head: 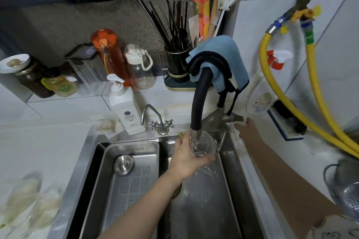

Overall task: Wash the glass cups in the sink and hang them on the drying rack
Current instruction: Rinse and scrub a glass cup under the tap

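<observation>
step: you are rinsing one glass cup (202, 146) under the black tap hose (198, 103); water looks to be running into it and splashing into the sink (206, 200).
left hand: your left hand (189, 158) grips the cup from the side and below, fingers curled round it, right under the spout.
right hand: your right hand (245, 127) reaches to the tap handle (236, 118) at the sink's back corner; its fingers blur, so i cannot tell whether it grips or only touches.
next move: likely shut the water off, tip the cup out, then carry it to the rack; no drying rack shows here, so you must look for it first.
other cups: blurred glassware (29, 205) stands on the counter at your left, probably waiting.
in the way: the steel drain tray (128, 176) fills the sink's left half, the soap bottle (126, 106) and small tap (155, 118) stand just behind, and the colander (345, 188) sits near your right forearm.
risk: wet glass slips, so keep a firm hold.
</observation>
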`<state>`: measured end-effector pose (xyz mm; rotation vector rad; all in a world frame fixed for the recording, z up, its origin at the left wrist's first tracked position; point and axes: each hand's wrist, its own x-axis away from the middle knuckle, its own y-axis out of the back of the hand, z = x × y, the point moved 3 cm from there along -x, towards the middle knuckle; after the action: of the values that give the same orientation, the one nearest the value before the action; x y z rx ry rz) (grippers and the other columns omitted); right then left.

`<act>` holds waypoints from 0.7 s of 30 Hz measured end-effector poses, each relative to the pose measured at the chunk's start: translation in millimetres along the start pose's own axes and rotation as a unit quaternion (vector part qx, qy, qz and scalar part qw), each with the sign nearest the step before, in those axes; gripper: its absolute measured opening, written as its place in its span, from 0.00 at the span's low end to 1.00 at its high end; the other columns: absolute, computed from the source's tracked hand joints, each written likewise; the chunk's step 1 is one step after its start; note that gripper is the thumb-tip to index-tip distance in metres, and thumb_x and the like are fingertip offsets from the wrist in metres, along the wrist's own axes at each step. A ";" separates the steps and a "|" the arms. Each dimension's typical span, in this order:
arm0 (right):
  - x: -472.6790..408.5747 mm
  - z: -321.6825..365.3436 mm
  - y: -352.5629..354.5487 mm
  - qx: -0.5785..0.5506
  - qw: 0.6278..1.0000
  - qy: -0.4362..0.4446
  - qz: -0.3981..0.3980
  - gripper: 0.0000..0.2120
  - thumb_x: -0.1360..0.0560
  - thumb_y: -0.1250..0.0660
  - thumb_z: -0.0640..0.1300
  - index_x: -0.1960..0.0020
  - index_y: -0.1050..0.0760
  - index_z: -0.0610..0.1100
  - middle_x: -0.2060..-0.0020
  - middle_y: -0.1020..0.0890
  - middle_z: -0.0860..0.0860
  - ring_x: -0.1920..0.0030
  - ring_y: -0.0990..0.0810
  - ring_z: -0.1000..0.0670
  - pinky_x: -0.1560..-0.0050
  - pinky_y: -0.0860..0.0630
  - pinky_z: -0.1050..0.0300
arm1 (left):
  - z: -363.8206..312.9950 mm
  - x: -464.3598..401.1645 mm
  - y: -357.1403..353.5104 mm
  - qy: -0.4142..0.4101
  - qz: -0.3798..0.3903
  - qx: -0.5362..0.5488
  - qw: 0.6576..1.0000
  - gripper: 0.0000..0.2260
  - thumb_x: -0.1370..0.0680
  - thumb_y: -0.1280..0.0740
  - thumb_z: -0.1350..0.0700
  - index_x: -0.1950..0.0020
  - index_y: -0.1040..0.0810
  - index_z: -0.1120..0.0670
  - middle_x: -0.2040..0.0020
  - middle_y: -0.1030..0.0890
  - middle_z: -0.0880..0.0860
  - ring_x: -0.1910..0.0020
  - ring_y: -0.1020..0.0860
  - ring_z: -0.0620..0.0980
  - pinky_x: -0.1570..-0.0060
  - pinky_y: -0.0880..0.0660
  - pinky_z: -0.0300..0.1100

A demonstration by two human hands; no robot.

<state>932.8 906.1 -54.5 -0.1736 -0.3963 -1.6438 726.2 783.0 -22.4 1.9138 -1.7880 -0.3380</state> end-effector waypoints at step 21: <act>96.5 -19.7 -54.5 -0.073 0.986 -0.036 0.144 0.07 0.22 0.36 0.41 0.44 0.27 0.47 0.49 0.22 0.48 0.53 0.22 0.50 0.55 0.25 0.57 | 6.1 19.2 21.0 0.048 0.014 -0.009 0.999 0.48 0.35 0.22 0.43 0.23 0.46 0.44 0.33 0.37 0.52 0.32 0.34 0.50 0.41 0.39 0.33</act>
<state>870.1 812.9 -48.1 -0.3837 -0.2889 -1.3831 707.3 762.6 -14.0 1.8597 -1.7420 -0.2470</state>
